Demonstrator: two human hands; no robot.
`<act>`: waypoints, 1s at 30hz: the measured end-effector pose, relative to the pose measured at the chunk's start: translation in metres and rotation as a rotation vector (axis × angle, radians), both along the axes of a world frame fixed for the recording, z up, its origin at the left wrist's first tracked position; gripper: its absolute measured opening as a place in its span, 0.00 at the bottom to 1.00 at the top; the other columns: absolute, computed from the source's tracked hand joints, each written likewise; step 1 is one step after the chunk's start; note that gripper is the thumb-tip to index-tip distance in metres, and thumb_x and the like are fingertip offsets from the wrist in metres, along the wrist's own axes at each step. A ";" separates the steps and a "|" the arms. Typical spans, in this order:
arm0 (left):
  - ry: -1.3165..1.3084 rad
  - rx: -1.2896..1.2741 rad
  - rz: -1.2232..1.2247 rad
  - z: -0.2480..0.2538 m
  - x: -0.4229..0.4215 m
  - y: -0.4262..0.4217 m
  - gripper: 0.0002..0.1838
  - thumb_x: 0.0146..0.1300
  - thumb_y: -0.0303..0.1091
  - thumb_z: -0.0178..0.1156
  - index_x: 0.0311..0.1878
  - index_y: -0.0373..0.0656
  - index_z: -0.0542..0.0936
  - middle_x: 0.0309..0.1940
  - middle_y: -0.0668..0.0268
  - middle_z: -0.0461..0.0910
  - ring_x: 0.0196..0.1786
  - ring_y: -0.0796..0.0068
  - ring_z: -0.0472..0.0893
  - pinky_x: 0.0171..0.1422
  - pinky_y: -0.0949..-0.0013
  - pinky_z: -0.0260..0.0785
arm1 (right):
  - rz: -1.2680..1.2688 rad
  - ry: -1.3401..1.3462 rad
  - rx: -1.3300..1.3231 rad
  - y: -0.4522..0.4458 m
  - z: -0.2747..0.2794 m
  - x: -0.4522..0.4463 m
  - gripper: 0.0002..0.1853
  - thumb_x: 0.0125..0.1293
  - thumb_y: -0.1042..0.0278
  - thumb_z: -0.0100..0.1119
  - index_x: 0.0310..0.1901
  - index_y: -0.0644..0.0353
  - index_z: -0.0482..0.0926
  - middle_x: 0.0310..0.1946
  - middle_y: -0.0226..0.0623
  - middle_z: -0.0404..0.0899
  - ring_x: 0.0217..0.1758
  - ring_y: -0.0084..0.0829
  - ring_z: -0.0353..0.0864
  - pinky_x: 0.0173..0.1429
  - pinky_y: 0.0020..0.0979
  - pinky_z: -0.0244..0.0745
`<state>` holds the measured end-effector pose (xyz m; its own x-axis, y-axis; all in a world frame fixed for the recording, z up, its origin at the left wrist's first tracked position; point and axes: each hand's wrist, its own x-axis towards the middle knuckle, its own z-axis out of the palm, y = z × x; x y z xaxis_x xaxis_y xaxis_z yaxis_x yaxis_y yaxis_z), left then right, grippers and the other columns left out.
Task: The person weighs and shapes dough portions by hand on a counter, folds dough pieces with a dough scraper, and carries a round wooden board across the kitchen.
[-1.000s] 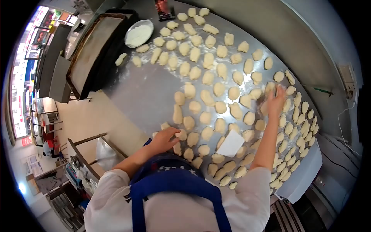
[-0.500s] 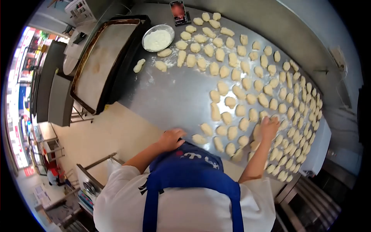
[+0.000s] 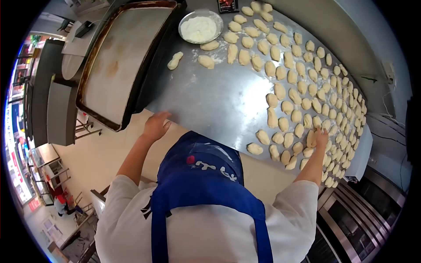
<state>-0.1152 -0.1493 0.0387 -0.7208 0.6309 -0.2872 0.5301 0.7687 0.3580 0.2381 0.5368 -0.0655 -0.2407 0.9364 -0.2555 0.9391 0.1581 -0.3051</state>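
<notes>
My right hand [image 3: 322, 140] is among the rows of pale dough pieces at the right of the metal table. Its fingers are closed at the side of one longish dough piece [image 3: 311, 139], and the forearm hides some pieces below. My left hand [image 3: 156, 126] is at the table's near left edge, holding nothing, its fingers apart and pointing towards the tabletop. Many small oval dough pieces [image 3: 280, 91] lie in rows across the right half. At the left, a lone twisted dough piece [image 3: 175, 60] lies apart from the rest.
A bowl of white flour [image 3: 198, 30] stands at the back, with a phone [image 3: 228, 5] beside it. On the left is a large dark-rimmed baking tray [image 3: 82, 93]. A wall [image 3: 346, 39] bounds the far side of the metal table [image 3: 197, 105]. Oven-like doors [image 3: 351, 223] are at lower right.
My left hand has moved left, away from the apron, to the table's left corner. My right hand has opened out slightly but stays among the dough pieces. The view has shifted.
</notes>
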 end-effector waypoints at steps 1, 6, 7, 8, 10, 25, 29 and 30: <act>-0.006 -0.018 -0.005 0.001 0.005 -0.004 0.17 0.58 0.37 0.60 0.50 0.43 0.77 0.48 0.56 0.78 0.52 0.54 0.76 0.55 0.56 0.70 | 0.093 -0.080 0.033 -0.003 0.005 -0.002 0.40 0.59 0.40 0.53 0.64 0.67 0.67 0.53 0.53 0.77 0.56 0.48 0.77 0.57 0.40 0.71; -0.479 0.211 0.277 -0.011 0.035 0.014 0.18 0.62 0.38 0.59 0.54 0.43 0.77 0.48 0.56 0.80 0.51 0.60 0.80 0.56 0.65 0.71 | 0.087 -0.163 0.243 -0.108 0.127 -0.082 0.24 0.67 0.65 0.44 0.62 0.68 0.69 0.56 0.54 0.73 0.56 0.51 0.74 0.58 0.43 0.70; -0.491 0.251 0.237 -0.010 0.036 0.030 0.18 0.63 0.39 0.58 0.54 0.41 0.77 0.49 0.57 0.80 0.51 0.62 0.80 0.57 0.66 0.70 | 0.251 -0.057 0.346 -0.121 0.118 -0.091 0.25 0.66 0.67 0.46 0.63 0.68 0.66 0.58 0.55 0.72 0.58 0.51 0.73 0.60 0.42 0.69; -0.507 0.282 0.198 -0.008 0.037 0.051 0.19 0.65 0.39 0.57 0.55 0.40 0.77 0.49 0.58 0.81 0.51 0.65 0.80 0.58 0.67 0.70 | 0.414 0.049 0.436 -0.138 0.107 -0.101 0.26 0.64 0.69 0.47 0.64 0.69 0.64 0.60 0.55 0.70 0.60 0.51 0.72 0.61 0.42 0.68; -0.819 0.553 0.304 -0.006 0.043 0.102 0.20 0.67 0.39 0.55 0.58 0.37 0.74 0.51 0.58 0.79 0.54 0.67 0.78 0.61 0.68 0.68 | 0.631 0.288 0.325 -0.225 0.116 -0.155 0.29 0.60 0.79 0.43 0.66 0.71 0.60 0.64 0.57 0.65 0.67 0.50 0.65 0.69 0.40 0.60; -1.067 0.841 0.770 -0.017 0.014 0.056 0.17 0.64 0.39 0.59 0.49 0.37 0.76 0.40 0.64 0.80 0.41 0.77 0.78 0.45 0.72 0.71 | 0.876 0.292 -0.471 -0.443 0.122 -0.277 0.29 0.55 0.52 0.65 0.50 0.69 0.74 0.37 0.52 0.81 0.40 0.48 0.81 0.47 0.39 0.75; -0.800 0.962 0.665 -0.024 0.005 0.055 0.19 0.56 0.36 0.68 0.46 0.36 0.77 0.39 0.64 0.80 0.41 0.79 0.78 0.46 0.73 0.71 | 0.854 0.324 -0.594 -0.446 0.114 -0.285 0.24 0.57 0.54 0.63 0.46 0.68 0.76 0.32 0.52 0.81 0.36 0.46 0.82 0.41 0.37 0.76; -0.664 0.982 0.678 -0.026 0.002 0.056 0.19 0.54 0.35 0.69 0.46 0.36 0.77 0.38 0.64 0.81 0.40 0.79 0.78 0.45 0.73 0.72 | 0.847 0.322 -0.588 -0.448 0.114 -0.287 0.24 0.57 0.54 0.63 0.46 0.68 0.76 0.32 0.52 0.81 0.36 0.46 0.82 0.41 0.37 0.76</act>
